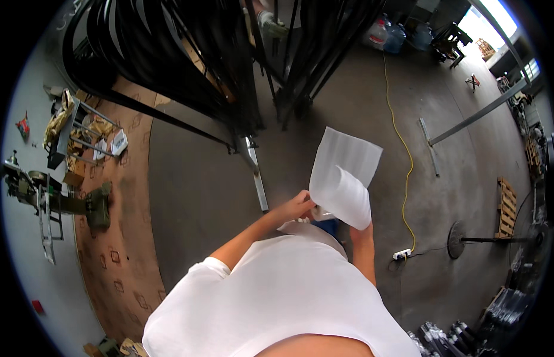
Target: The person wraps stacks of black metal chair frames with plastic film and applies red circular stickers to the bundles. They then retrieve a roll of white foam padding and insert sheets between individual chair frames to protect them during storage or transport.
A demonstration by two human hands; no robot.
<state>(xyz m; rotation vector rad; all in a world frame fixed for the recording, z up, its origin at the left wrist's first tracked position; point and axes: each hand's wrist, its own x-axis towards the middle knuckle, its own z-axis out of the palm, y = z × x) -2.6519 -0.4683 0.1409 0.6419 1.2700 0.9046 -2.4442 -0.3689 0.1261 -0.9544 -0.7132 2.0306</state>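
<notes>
White foam sheets [348, 152], one curled over another, hang in front of my body above the grey floor. My left hand [300, 204] is closed at their lower left edge, fingertips pinched together. What lies between those fingers is too small to make out. Just right of it is a small pale, partly see-through thing [322, 213], its kind unclear. My right hand is hidden behind the curled sheet; only the wrist and forearm [363, 250] show below it.
Ahead, many bent black tubes [164, 77] hang over a metal rack foot [257, 178]. Beyond them is another person's gloved hand [272, 27]. A yellow cable [403, 143] runs along the floor at right to a power strip [402, 254], near a round-based stand [456, 240].
</notes>
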